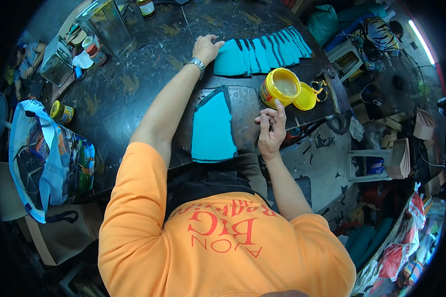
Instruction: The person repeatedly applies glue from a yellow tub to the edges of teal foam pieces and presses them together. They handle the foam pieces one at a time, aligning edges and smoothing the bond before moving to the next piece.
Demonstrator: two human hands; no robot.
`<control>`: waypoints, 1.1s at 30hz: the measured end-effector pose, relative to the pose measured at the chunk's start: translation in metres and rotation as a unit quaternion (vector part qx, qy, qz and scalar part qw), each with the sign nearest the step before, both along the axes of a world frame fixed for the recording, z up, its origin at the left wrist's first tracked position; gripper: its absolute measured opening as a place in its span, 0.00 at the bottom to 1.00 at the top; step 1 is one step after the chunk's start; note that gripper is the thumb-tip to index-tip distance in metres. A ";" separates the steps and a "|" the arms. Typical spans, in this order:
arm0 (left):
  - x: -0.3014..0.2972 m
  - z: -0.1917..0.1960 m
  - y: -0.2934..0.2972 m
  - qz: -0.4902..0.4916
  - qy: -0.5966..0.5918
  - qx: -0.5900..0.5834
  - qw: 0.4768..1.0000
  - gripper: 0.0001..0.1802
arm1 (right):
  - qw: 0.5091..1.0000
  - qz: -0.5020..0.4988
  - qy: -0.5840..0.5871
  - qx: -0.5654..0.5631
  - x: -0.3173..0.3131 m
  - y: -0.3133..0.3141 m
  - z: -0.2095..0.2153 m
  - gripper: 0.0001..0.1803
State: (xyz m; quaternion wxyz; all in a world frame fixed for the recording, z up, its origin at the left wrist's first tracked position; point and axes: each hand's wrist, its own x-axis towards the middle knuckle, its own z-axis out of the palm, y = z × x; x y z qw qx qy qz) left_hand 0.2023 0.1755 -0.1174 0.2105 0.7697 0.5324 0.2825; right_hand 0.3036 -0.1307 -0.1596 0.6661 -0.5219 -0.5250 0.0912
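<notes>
My left hand (206, 49) reaches to the far side of the table, at the left end of a row of overlapping turquoise, dark-edged cut pieces (231, 58). Its thumb and a finger are apart, close to the nearest piece's corner. Directly before me lies a single turquoise piece (213, 127) with a dark border, flat on the table. My right hand (272, 131) hovers beside it, palm partly up, index finger stretched toward an open yellow tub (282, 85) and the other fingers loosely bent. Pale, glue-like matter shows inside the tub.
A yellow lid (306, 97) and yellow-handled scissors (321, 90) lie right of the tub. Metal cans (104, 27), jars and a small yellow jar (62, 112) stand left on the dark table (134, 106). A plastic bag (49, 148) sits at the left edge; a fan (400, 79) stands right.
</notes>
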 end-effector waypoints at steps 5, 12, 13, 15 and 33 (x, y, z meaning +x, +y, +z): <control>-0.048 0.078 -0.092 -0.290 -0.337 -0.174 0.879 0.32 | 1.000 0.001 0.016 -0.010 0.000 -0.001 -0.002 0.29; -0.119 0.177 -0.336 -0.611 -0.579 -0.340 0.419 0.62 | 0.999 0.016 0.018 -0.025 0.001 0.000 0.001 0.33; -0.108 0.181 -0.356 -0.642 -0.629 -0.258 0.354 0.68 | 0.999 0.026 0.023 -0.028 0.000 0.001 0.004 0.33; -0.112 0.178 -0.368 -0.674 -0.659 -0.209 0.262 0.70 | 0.997 0.044 0.050 -0.027 0.000 -0.002 0.012 0.32; -0.129 0.033 -0.246 -0.236 0.035 0.106 0.965 0.28 | 0.806 -0.139 -0.450 -0.358 0.112 0.049 0.119 0.31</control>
